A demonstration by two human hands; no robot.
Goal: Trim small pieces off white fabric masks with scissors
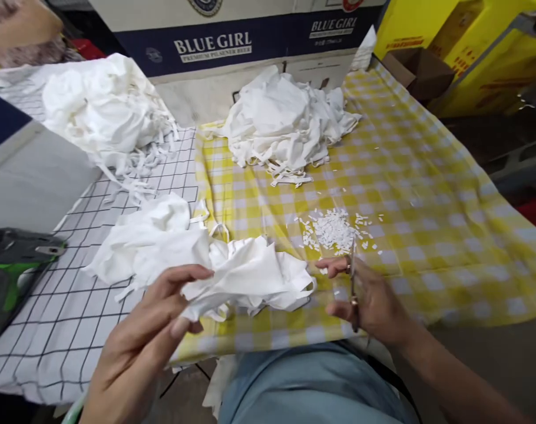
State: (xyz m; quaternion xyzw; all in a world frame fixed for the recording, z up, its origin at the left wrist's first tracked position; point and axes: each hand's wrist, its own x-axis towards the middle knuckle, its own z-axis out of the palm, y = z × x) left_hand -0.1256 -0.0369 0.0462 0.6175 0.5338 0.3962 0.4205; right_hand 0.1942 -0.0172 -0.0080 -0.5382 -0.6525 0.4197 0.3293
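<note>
At the near edge of the table, my left hand pinches the corner of a white cloth piece between thumb and fingers. The cloth spreads to the right and is crumpled, with thin straps at its edges. My right hand has its fingers through the handles of a small pair of scissors, blades pointing away from me. A gap separates the scissors from the cloth. Just beyond them lies a heap of small white clippings. Another crumpled white cloth rests behind my left hand.
A large pile of white strapped cloths sits at the back on the yellow checked tablecloth. A second pile is at back left. Beer cartons stand behind. A black and green tool is at far left; a person's arm shows upper left.
</note>
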